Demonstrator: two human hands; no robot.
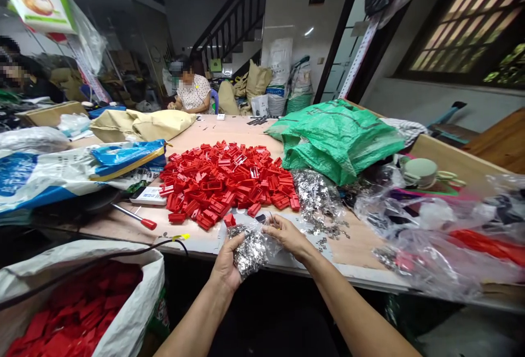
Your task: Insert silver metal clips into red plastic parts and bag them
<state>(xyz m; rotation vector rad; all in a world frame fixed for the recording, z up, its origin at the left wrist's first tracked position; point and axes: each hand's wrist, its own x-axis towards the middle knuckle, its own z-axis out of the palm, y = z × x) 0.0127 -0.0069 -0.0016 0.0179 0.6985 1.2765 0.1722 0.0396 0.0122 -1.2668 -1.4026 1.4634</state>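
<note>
A clear plastic bag of small metal pieces point(251, 252) is held over the front edge of the table. My left hand point(227, 261) is wrapped round its left side, thumb on top. At the bag's upper right, the fingers of my right hand point(287, 236) pinch the plastic. Just beyond my hands a big heap of red plastic parts point(229, 182) covers the middle of the table. More small metal pieces point(322, 204) lie loose and in plastic to the right of the heap.
A green woven sack point(336, 133) lies at the right, with crumpled clear bags point(443, 247) nearer me. At left are a blue-white sack point(74, 171), a red-handled screwdriver point(135, 216) and an open white sack point(150, 291) of red parts. Another person point(192, 92) sits across the table.
</note>
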